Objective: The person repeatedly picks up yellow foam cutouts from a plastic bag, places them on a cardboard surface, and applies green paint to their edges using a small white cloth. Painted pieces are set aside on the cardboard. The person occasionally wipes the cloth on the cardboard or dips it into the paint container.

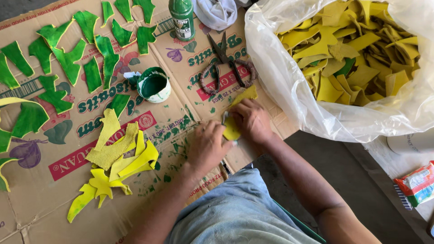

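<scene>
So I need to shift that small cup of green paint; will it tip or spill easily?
The paint cup looks squat, so it probably won't tip easily. It's open with wet green paint inside, so a quick push might slop it. Its paint-smeared outside may be slippery.

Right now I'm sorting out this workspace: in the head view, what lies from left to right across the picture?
Green painted cutouts → yellow cutouts → paint cup → left hand → right hand → plastic bag of yellow pieces → snack packet.

A flat yellow leather piece (238, 113) lies on cardboard, its near end pinched under both hands.
</scene>
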